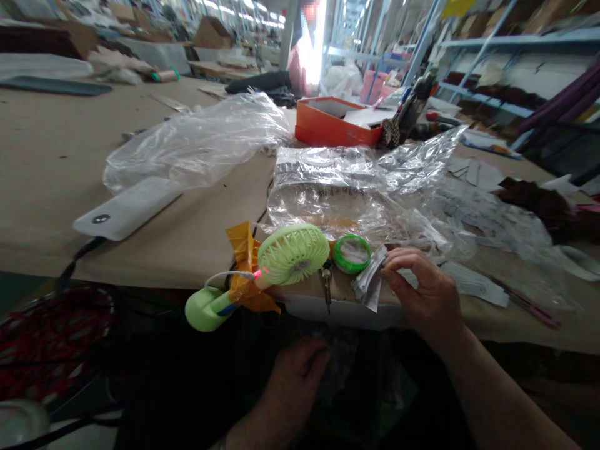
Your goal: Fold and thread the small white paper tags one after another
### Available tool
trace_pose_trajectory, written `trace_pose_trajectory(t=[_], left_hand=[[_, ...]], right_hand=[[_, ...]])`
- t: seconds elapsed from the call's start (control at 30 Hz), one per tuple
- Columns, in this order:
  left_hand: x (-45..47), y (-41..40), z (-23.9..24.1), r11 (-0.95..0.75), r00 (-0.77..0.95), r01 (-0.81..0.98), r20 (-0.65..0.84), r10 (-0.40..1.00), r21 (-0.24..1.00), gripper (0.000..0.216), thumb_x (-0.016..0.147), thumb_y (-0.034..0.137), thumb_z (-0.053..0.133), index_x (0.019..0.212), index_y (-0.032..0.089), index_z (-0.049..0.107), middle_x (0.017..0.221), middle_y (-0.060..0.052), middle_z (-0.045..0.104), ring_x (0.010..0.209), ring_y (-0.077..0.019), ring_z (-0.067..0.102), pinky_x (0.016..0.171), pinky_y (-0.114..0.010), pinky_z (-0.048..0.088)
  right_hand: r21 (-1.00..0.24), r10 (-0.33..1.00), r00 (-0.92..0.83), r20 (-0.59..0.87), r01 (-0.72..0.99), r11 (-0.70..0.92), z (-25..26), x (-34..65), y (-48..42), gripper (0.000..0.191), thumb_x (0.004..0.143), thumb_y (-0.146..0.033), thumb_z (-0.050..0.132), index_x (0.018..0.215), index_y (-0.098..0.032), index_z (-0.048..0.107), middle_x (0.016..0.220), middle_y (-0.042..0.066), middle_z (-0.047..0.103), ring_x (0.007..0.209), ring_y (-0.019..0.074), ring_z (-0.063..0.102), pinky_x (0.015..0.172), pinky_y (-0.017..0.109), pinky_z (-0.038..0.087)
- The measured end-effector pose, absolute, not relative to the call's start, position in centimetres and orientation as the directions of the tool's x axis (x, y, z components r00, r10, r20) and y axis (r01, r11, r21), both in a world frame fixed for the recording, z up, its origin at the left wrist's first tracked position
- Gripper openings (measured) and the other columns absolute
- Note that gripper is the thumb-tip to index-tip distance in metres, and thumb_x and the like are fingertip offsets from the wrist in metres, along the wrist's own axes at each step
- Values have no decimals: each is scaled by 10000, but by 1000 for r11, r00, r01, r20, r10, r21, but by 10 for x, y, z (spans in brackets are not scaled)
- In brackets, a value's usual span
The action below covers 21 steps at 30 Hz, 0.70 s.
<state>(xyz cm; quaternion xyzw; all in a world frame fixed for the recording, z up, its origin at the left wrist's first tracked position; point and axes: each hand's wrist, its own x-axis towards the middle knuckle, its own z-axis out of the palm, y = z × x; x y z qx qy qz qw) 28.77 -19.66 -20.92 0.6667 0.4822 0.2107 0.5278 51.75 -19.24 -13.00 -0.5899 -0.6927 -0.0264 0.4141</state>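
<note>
My right hand (426, 297) is at the table's front edge, thumb and forefinger pinched on a small bundle of white paper slips (370, 281). Below the edge, in shadow, my left hand (300, 375) is closed, its fingertips against a dim piece of clear plastic (340, 365). A roll of tape with a green rim (352, 254) lies just left of the slips. Beside it a thin metal-tipped tool (327, 287) points over the edge. A light green handheld fan (294, 255) is fixed to the edge with brown tape (246, 250).
Clear plastic bags (328, 200) cover the middle of the table, with a crumpled one (201, 140) farther left. An orange box (335, 122) stands behind them. A white power bank (126, 209) with a black cable lies left. More white slips (473, 284) lie right.
</note>
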Motion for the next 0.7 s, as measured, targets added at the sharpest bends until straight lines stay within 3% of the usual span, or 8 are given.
trace_pose_trajectory(t=[0.1, 0.27, 0.4, 0.5, 0.6, 0.7], left_hand=[[290, -198, -209, 45, 459, 403, -244, 854, 914, 184, 801, 234, 542, 826, 208, 722, 811, -36, 734, 780, -202, 659, 719, -285, 478], [299, -205, -205, 89, 510, 355, -273, 816, 931, 183, 796, 221, 541, 821, 201, 721, 798, -26, 726, 766, -187, 645, 712, -268, 464], [313, -203, -190, 160, 539, 307, -310, 783, 938, 168, 783, 205, 545, 744, 178, 707, 688, -12, 681, 686, -163, 598, 657, -256, 432], [327, -201, -179, 338, 589, 198, -387, 710, 920, 161, 779, 209, 559, 688, 147, 676, 639, -14, 633, 640, -142, 562, 620, -247, 419], [341, -201, -172, 630, 668, -13, -463, 583, 776, 224, 806, 325, 590, 763, 118, 661, 697, -43, 641, 658, -141, 587, 642, -263, 450], [353, -202, -171, 798, 747, -237, -421, 515, 554, 339, 836, 429, 573, 892, 105, 653, 801, -71, 654, 713, -136, 612, 690, -274, 471]], right_hand=[[-393, 782, 6, 623, 867, 307, -144, 519, -214, 7, 838, -212, 597, 835, -209, 603, 868, 43, 651, 936, 212, 602, 857, 392, 478], [-184, 798, -131, 588, 939, 290, -174, 512, -233, 312, 824, -195, 610, 1135, -217, 612, 1109, 77, 675, 1078, 250, 574, 951, 452, 441], [-229, 748, -96, 657, 920, 319, -178, 514, -232, 259, 835, -100, 568, 1038, -235, 656, 1016, 49, 716, 1031, 220, 608, 944, 452, 445], [-273, 720, -84, 688, 890, 365, -172, 517, -235, 232, 815, -84, 596, 978, -232, 670, 959, 46, 727, 992, 217, 623, 916, 451, 460], [-292, 712, -86, 697, 873, 391, -168, 517, -245, 222, 800, -86, 613, 949, -237, 676, 936, 41, 728, 973, 219, 630, 895, 453, 471], [-305, 718, -107, 688, 855, 419, -169, 510, -259, 186, 812, -124, 608, 931, -248, 679, 912, 32, 726, 962, 215, 634, 875, 439, 489]])
